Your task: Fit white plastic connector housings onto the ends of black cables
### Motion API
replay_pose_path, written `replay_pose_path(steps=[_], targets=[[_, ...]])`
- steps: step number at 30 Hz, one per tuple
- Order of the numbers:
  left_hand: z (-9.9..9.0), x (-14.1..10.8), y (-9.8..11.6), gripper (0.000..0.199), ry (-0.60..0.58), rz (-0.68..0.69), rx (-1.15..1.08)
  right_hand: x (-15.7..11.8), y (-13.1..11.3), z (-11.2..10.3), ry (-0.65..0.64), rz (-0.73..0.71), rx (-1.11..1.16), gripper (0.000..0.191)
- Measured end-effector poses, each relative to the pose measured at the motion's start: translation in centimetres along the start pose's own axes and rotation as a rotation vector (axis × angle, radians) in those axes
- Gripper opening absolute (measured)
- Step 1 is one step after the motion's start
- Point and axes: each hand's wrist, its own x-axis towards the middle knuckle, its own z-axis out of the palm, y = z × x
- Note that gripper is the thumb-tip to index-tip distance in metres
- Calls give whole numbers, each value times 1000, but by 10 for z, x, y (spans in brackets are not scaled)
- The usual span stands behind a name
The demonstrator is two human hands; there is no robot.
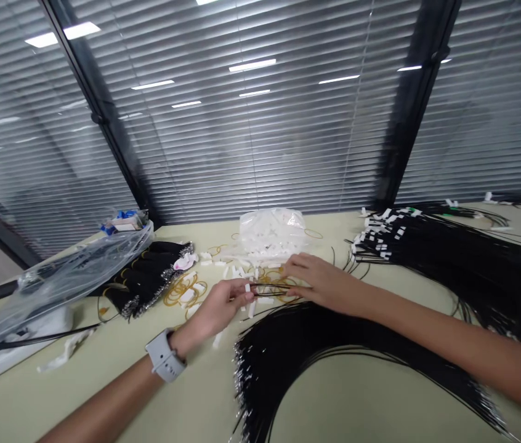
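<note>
Thumb and fingers of my left hand (226, 303) pinch the ends of a few thin black cables (270, 287), where a small white piece (248, 288) shows at the fingertips. To the right, my right hand (312, 280) has its fingers and thumb closed around the same cables. A large curved bundle of black cables (329, 326) with shiny bare ends lies just below both hands. Yellow rubber bands (180, 289) and loose white pieces (237, 271) are scattered around the fingertips, partly hidden by the hands.
A clear plastic bag of white pieces (272, 231) stands behind the hands. More black cables with white ends (449, 252) cover the right side. On the left lie banded black bundles (149, 274) and a transparent plastic bag (76, 277). Blinds (251, 123) hang along the table's back edge.
</note>
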Motion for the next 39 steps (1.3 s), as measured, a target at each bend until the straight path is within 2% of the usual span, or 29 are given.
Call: replay_pose_path(steps=[5, 8, 10, 14, 18, 21, 23, 27, 34, 39], targets=[[0, -4, -5, 30, 20, -28, -4, -9, -44, 33, -100, -170, -25, 13], [2, -8, -6, 33, 38, -49, -47, -13, -53, 48, -91, -200, -111, 8], [4, -11, -7, 32, 54, -61, -92, -14, -51, 50, -83, -176, -119, 5], [6, -13, -8, 27, 66, -79, -190, -9, -45, 46, -89, 8, 146, 8], [5, -15, -7, 26, 71, -112, -264, 1, -39, 49, 53, 194, 266, 10], [4, -15, -7, 25, 86, -133, -295, 4, -36, 53, 182, 273, 342, 14], [4, -14, -8, 24, 98, -144, -304, 4, -34, 55, 224, 287, 379, 16], [4, -14, -11, 26, 118, -160, -299, 3, -29, 56, 231, 315, 371, 22], [4, -14, -16, 28, 143, -178, -292, 2, -19, 55, 192, 311, 315, 20], [2, -12, -15, 30, 105, -200, -321, 2, -19, 53, 171, 282, 284, 18]])
